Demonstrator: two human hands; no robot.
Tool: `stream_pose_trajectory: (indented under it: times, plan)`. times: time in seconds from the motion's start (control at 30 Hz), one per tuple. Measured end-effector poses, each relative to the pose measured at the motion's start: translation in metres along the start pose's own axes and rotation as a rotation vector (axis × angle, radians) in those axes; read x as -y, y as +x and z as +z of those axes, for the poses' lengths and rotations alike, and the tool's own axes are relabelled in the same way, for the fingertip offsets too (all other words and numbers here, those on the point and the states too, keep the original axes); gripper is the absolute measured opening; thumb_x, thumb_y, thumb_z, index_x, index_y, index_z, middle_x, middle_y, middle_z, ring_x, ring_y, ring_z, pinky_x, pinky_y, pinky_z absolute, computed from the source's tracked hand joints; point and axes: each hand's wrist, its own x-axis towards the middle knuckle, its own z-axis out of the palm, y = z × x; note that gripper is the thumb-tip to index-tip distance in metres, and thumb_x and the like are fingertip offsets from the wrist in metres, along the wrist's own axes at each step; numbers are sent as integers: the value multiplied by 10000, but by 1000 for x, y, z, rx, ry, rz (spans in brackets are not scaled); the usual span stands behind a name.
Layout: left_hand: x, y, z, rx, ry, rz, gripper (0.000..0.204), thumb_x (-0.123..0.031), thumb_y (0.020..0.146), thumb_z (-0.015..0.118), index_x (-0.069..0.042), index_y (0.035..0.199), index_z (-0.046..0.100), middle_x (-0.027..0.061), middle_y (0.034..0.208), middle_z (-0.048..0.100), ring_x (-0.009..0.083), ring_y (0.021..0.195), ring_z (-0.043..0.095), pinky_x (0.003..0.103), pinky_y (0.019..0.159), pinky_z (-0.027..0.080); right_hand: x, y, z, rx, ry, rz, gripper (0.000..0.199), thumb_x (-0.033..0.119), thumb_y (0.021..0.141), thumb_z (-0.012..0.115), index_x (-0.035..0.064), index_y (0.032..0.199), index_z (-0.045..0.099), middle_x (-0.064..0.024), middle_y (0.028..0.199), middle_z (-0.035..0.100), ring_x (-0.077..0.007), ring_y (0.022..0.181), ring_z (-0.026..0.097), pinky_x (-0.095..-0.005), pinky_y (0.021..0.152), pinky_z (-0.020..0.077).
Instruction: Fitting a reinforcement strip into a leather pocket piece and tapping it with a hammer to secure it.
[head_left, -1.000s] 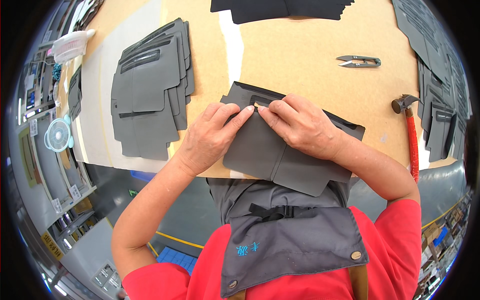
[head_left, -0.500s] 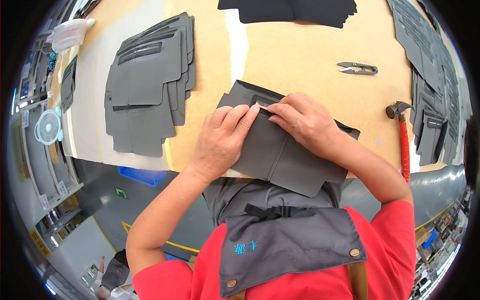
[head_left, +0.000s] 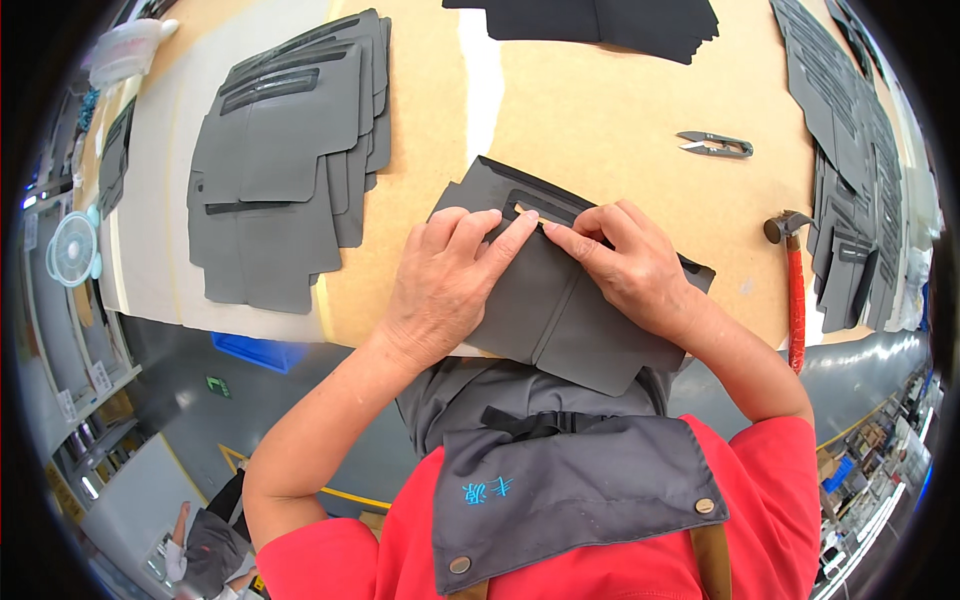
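Observation:
In front of me a dark grey sheet panel (head_left: 585,345) lies at a slant, its near end hanging past the table's front edge. It has a narrow framed slot near its far edge, and tan tabletop shows through part of it. At the slot's near edge, my left hand (head_left: 440,285) grips the panel with the index fingertip on the rim; its thumb is hidden. Just right of that fingertip, my right hand (head_left: 640,270) pinches the same edge, thumb stretched toward the left index finger and the other fingers curled.
Stacked grey panels (head_left: 265,160) lie at left, more grey panels (head_left: 845,130) at far right. Black panels (head_left: 600,20) are at the far edge. Thread snips (head_left: 715,145) and a red-handled hammer (head_left: 796,300) lie to the right. A small fan (head_left: 73,248) stands left.
My left index fingertip has slid right along the slot's edge. My right thumb has straightened, and the fingers above it have curled back. The whole view has shifted slightly.

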Motion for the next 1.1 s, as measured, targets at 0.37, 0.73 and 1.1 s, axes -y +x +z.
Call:
stream_pose_trajectory:
  times: [0.37,0.73,1.1]
  plan:
    - [-8,2,-5,50,127,113,532,-79,865,635,-99,1397,629,64,1356,570,237,1195,567,386,988,459,2,7,-7,97,-58,11,267,17,845,732,24,1108,694,-74,902,626,-233,828,598,-350,719,520]
    - [-10,-2,0,34,78,63,519,-94,894,598,-58,1412,601,65,1344,596,235,1224,572,382,1001,448,14,-3,-16,44,212,326,161,33,864,765,46,1018,719,-102,909,663,-300,844,645,-406,742,529]
    - [-10,0,-1,50,2,44,515,-82,884,607,-142,1394,644,52,1299,579,247,1209,566,392,1019,443,5,-13,-10,9,100,137,358,-33,757,741,57,1103,752,-71,968,662,-239,842,648,-358,689,551]
